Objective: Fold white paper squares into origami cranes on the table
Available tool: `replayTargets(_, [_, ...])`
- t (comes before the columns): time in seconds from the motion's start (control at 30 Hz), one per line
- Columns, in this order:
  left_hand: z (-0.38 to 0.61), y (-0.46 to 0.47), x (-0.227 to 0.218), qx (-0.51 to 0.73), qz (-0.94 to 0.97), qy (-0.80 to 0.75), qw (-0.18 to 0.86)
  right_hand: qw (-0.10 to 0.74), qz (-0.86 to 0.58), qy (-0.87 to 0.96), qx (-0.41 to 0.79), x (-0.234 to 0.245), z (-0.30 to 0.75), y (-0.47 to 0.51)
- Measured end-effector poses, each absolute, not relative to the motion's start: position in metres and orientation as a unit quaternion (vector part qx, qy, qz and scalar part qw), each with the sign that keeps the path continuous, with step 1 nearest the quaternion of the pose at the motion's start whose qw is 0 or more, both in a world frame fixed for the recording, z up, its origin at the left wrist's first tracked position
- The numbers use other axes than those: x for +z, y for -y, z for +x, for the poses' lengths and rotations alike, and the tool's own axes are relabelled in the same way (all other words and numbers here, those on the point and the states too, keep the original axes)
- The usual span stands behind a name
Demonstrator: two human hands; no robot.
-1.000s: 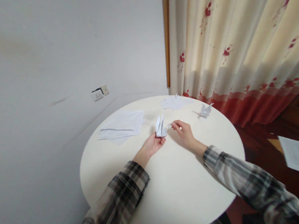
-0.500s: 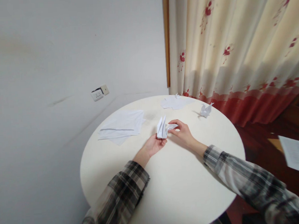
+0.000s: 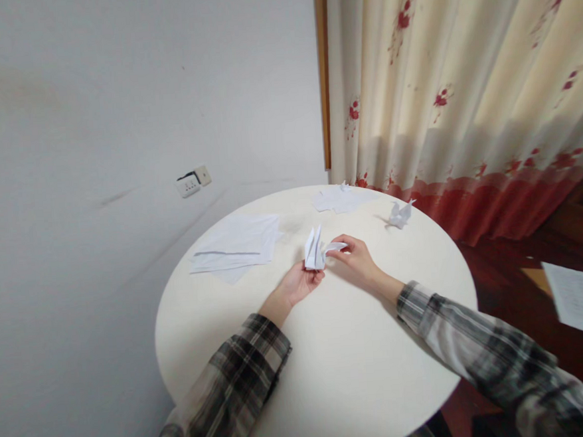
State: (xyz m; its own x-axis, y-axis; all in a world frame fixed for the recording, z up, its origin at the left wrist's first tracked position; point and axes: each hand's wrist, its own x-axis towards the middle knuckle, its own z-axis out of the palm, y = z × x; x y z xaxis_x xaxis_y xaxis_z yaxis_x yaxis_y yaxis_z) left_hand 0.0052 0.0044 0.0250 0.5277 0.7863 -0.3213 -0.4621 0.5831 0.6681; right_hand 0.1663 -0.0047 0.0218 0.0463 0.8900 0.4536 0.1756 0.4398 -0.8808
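Observation:
A partly folded white origami paper (image 3: 313, 253) is held over the round table, with tall pointed flaps standing up and a narrow point sticking out to the right. Its base rests in the fingers of my left hand (image 3: 300, 282), which is closed around it from below. My right hand (image 3: 353, 255) pinches the narrow point on the right side between thumb and fingers. Some of the fingertips are hidden behind the paper. Beyond my right hand stands a folded paper crane (image 3: 400, 215), apart from both hands.
A stack of white paper sheets (image 3: 238, 243) lies on the left of the white round table (image 3: 352, 374). More paper (image 3: 343, 199) lies at the far edge with a small folded piece (image 3: 344, 186). A wall socket (image 3: 188, 185), curtain (image 3: 438, 102) and written sheets (image 3: 579, 295) surround the table.
My right fingers have shifted slightly along the paper's right-hand point, leaving more of it showing. My left hand keeps its hold; the view has moved very slightly.

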Motion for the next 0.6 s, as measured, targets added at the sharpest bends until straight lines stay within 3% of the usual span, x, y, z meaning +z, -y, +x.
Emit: replayTargets(0.6, [0.0055, -0.005, 0.0237, 0.374, 0.266, -0.304, 0.835, 0.577, -0.438, 0.602, 0.335, 0.0263, 0.1644, 0.0073])
